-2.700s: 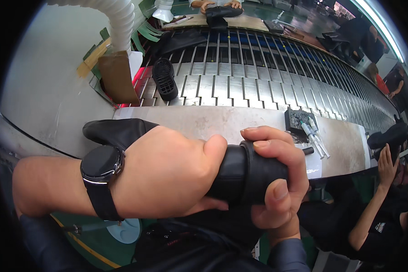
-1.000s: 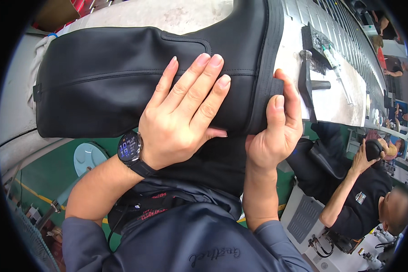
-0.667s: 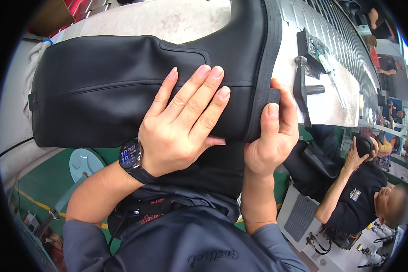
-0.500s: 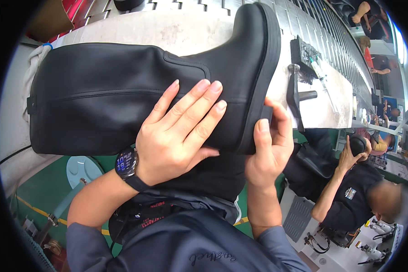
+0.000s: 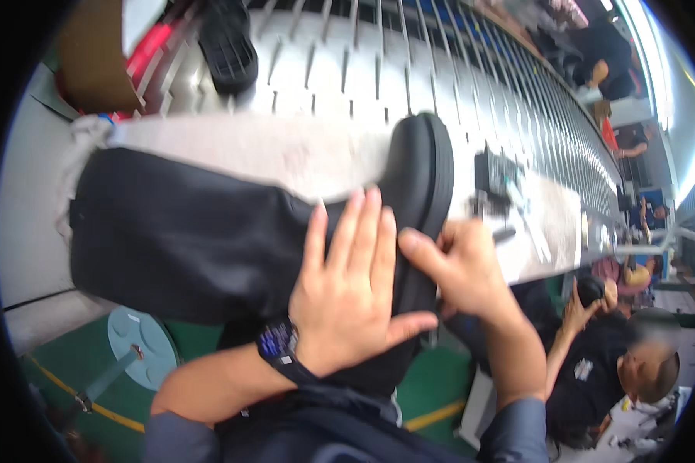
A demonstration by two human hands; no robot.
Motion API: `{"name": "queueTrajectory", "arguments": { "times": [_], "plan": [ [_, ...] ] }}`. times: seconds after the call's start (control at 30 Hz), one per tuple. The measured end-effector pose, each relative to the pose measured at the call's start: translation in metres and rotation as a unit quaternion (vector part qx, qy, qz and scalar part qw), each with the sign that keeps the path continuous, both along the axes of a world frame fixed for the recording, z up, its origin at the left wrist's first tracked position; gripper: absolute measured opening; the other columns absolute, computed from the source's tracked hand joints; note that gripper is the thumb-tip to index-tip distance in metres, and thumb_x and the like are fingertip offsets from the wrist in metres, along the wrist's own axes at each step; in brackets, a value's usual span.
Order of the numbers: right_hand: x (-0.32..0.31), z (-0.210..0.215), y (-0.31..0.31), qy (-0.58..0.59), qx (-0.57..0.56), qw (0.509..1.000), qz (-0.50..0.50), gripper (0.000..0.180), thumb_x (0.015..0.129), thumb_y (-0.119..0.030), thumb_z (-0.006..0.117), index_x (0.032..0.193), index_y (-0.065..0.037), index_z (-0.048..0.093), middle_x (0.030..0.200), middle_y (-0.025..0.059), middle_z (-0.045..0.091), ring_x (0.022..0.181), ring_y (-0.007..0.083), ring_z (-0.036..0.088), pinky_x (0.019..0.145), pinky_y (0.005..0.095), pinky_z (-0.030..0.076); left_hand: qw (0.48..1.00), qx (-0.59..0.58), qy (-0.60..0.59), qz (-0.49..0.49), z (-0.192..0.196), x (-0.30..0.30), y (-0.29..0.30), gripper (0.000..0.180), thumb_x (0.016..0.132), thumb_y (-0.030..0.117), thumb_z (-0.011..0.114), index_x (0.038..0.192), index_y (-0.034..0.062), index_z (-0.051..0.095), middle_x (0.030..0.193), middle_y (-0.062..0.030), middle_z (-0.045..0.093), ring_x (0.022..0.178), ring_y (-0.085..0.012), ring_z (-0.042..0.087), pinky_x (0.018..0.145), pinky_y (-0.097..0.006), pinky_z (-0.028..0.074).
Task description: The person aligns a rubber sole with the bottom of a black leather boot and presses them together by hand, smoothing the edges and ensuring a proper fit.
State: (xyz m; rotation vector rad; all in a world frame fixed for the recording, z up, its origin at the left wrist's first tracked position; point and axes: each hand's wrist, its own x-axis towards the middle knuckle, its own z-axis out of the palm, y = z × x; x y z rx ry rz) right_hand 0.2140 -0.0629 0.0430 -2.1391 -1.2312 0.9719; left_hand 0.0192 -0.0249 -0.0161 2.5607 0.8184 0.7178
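Note:
A tall black boot [image 5: 177, 231] lies on its side on the pale worktop [image 5: 239, 143], its shaft to my left and its toe pointing away from me. My left hand [image 5: 344, 297], with a dark watch [image 5: 279, 347] on the wrist, rests flat on the boot near the ankle, fingers stretched out and thumb apart. At the sole edge [image 5: 440, 166], my right hand [image 5: 471, 266] grips the boot, its thumb on the upper side; some fingertips are hidden. To the right of it lies a hammer [image 5: 506, 234], mostly hidden and blurred.
Beyond the worktop runs a slatted metal conveyor [image 5: 340, 58] with a black shoe sole [image 5: 229, 54] on it. A dark block [image 5: 496, 174] and a syringe [image 5: 537, 235] lie right of the toe. A cardboard box [image 5: 93, 58], a stool [image 5: 143, 339] and a co-worker [image 5: 602, 370] flank me.
The view has shifted, showing more of the conveyor, with the boot lower. My left palm has slid toward the sole. My right thumb has moved from the sole's edge onto the boot's upper side.

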Motion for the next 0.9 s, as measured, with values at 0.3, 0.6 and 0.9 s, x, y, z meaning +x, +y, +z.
{"name": "queueTrajectory", "arguments": {
  "times": [0.3, 0.6, 0.9],
  "plan": [
    [0.009, -0.028, -0.025, 0.033, 0.082, 0.996, -0.007, 0.053, 0.098, -0.032, 0.079, 0.065, 0.006, 0.062, 0.049, 0.0101, 0.054, 0.048, 0.0119, 0.050, 0.045, 0.0378, 0.041, 0.999, 0.032, -0.008, -0.001, 0.003, 0.003, -0.013, 0.118, 0.087, 0.084, 0.064, 0.146, -0.0186, 0.053, 0.159, -0.0392, 0.047, 0.155, -0.0475, 0.043, 0.127, -0.067, 0.025],
    [0.032, -0.027, -0.015, 0.157, 0.089, 0.981, 0.066, 0.060, 0.118, -0.044, 0.048, 0.080, -0.001, 0.065, 0.070, 0.0029, 0.065, 0.067, 0.0086, 0.058, 0.061, 0.0283, 0.046, 1.000, 0.019, 0.002, -0.007, 0.004, 0.003, -0.003, 0.123, 0.089, 0.082, 0.063, 0.153, -0.0202, 0.042, 0.162, -0.0400, 0.041, 0.155, -0.0518, 0.040, 0.127, -0.068, 0.023],
    [0.012, -0.021, -0.013, -0.010, 0.118, 0.992, 0.039, 0.065, 0.115, -0.047, 0.056, 0.068, -0.002, 0.063, 0.058, 0.0078, 0.061, 0.052, 0.0185, 0.056, 0.053, 0.0355, 0.046, 1.000, 0.005, -0.001, -0.018, -0.004, 0.009, -0.001, 0.118, 0.093, 0.082, 0.056, 0.154, -0.0184, 0.044, 0.162, -0.0392, 0.043, 0.153, -0.0511, 0.044, 0.126, -0.068, 0.026]
  ]
}}
